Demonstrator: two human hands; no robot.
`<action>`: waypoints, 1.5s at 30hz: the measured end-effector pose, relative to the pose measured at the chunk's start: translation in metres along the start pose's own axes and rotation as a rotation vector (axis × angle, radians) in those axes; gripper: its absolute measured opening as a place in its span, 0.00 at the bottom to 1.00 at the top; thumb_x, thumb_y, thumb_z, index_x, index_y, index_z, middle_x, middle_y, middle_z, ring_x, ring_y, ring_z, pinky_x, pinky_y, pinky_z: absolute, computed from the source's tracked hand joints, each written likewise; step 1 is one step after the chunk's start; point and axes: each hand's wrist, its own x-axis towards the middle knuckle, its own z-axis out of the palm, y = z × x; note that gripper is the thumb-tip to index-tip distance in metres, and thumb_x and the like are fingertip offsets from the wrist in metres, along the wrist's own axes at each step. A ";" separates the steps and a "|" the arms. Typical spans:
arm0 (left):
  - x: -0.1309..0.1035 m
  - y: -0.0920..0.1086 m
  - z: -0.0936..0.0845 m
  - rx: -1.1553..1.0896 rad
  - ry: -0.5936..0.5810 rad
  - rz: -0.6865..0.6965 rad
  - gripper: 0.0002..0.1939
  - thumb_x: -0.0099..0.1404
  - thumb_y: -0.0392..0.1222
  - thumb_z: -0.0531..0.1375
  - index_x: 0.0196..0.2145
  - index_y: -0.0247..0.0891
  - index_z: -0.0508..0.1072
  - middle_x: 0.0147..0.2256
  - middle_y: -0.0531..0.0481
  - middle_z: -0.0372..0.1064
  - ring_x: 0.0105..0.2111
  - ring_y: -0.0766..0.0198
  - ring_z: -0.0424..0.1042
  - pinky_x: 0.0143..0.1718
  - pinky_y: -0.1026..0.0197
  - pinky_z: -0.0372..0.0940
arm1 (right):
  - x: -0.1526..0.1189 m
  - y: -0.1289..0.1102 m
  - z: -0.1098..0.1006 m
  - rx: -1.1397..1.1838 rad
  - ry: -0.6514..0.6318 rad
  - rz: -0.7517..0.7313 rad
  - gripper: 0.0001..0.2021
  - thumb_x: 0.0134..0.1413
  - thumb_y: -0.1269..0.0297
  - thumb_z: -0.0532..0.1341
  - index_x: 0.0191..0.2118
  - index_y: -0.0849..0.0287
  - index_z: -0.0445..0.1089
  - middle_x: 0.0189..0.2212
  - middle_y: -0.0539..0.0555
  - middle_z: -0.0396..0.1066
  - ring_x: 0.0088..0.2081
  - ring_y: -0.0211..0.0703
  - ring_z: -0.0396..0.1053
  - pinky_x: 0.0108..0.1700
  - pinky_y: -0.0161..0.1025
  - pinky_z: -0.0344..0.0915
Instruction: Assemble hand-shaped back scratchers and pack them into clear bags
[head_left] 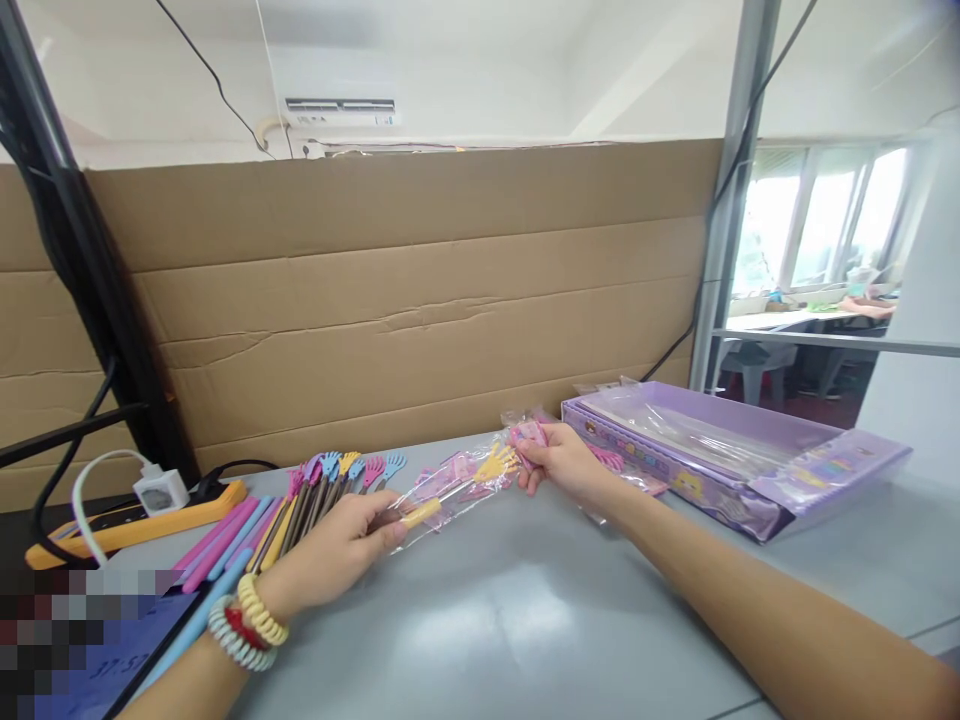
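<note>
Bagged yellow hand-shaped stick [450, 493]: just right of the lower centre of the frame, inside a clear plastic sleeve; yellow handle toward the left hand, yellow palm end toward the right hand, the whole slanting upward to the right.
Left hand [356, 535]: enters from the lower left, forearm angled up and to the right, back of the hand largely uppermost; thumb and fingers extend toward the right at the handle end.
Left grip: closed in a pinch on the sleeve, at the yellow handle.
Right hand [555, 462]: enters from the lower right, forearm long and slanting up to the left; thumb uppermost, other fingers curled beneath.
Right grip: closed in a pinch on a small pink piece [529, 437] at the palm end of the sleeve.
Wrist coils [253, 625]: yellow, red and pale bands around the left wrist.
Pink pieces [442, 478]: on the bench [487, 630], partly seen behind the sleeve.
Row of sticks [330, 490]: left of centre, their coloured hand-shaped ends pointing away from the wearer, beside the left hand.
Purple box [731, 500]: right side of the frame, open, with clear sleeves [690, 435] in it.
Pink packet [637, 478]: between the right hand and the box, partly hidden by the forearm.
Cardboard panel [420, 300]: upright behind the bench.
Yellow-edged power strip [142, 530]: left side, bearing a white plug [161, 490].
</note>
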 end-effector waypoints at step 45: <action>0.311 0.059 0.086 0.059 0.067 0.088 0.28 0.65 0.54 0.48 0.50 0.26 0.64 0.51 0.29 0.64 0.52 0.49 0.64 0.51 0.53 0.58 | 0.016 0.004 -0.055 -1.342 0.299 0.121 0.17 0.53 0.73 0.50 0.46 0.60 0.69 0.36 0.61 0.67 0.37 0.48 0.69 0.38 0.42 0.64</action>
